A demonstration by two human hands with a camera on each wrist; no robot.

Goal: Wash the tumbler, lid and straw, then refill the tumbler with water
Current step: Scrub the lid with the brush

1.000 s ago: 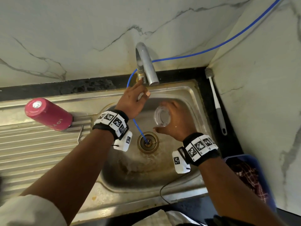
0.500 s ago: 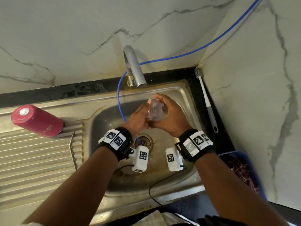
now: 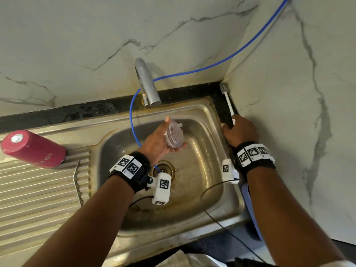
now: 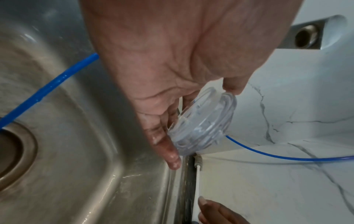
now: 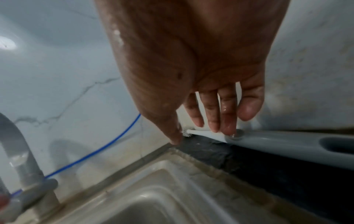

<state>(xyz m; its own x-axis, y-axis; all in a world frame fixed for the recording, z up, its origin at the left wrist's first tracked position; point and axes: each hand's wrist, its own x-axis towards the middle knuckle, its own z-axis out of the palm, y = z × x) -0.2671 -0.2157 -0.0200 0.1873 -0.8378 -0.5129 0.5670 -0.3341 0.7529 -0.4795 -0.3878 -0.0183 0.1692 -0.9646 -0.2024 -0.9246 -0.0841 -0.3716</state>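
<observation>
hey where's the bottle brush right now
In the head view the bottle brush lies on the dark counter strip right of the sink, along the side wall, with the right hand touching its handle.

A steel sink unit (image 3: 210, 110) carries a pink tumbler (image 3: 34, 149) lying on its ribbed drainboard (image 3: 38, 193) at nine o'clock, a bottle brush (image 3: 227, 99) on the black ledge (image 3: 77, 112) at two o'clock.

White grey-veined marble walls (image 3: 77, 45) are meeting in a corner above a black stone surface (image 3: 77, 113) edging a steel sink (image 3: 208, 112).
</observation>
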